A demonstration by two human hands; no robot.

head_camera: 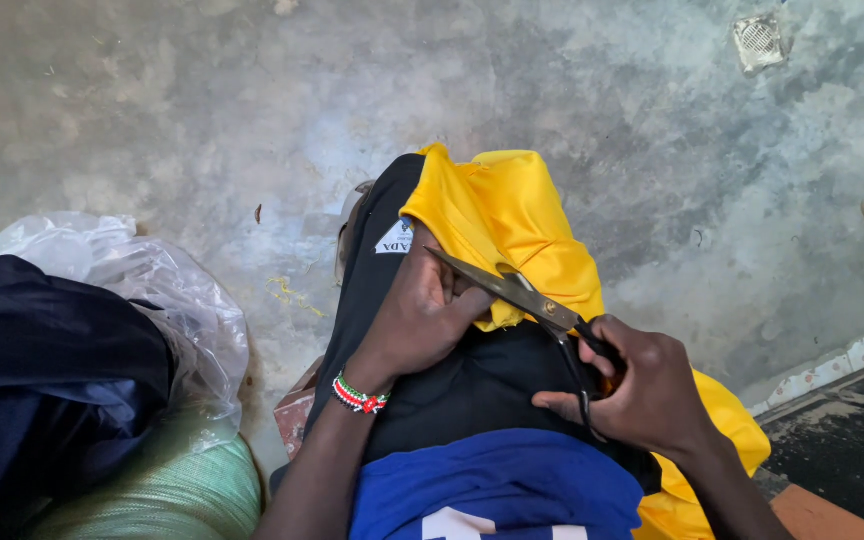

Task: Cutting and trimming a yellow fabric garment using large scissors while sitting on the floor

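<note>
Right hand: the right hand (652, 395) was clenched through the dark handles of the scissors (522, 292), at the lower right.
Scissors: blades stood parted, tips pointing up-left, lying on the edge of the yellow cloth (507, 230).
Left hand: the left hand (422, 315) pinched the yellow cloth just beside the blades, thumb close under the lower blade (a beaded wristband (357, 396) sat at the wrist).
Cloth position: it lay draped over the black trousers (472, 390) on the lap, more of it hanging down at the right.
Risk 1: thumb so near the blades could probably be nicked if they closed.
Risk 2: loose, folded cloth might bunch, so the cut could wander or catch a second layer.
Risk 3: trousers directly beneath could be snipped.
Surroundings: clear plastic bag (142, 290) at left, bare concrete floor (202, 100).
</note>
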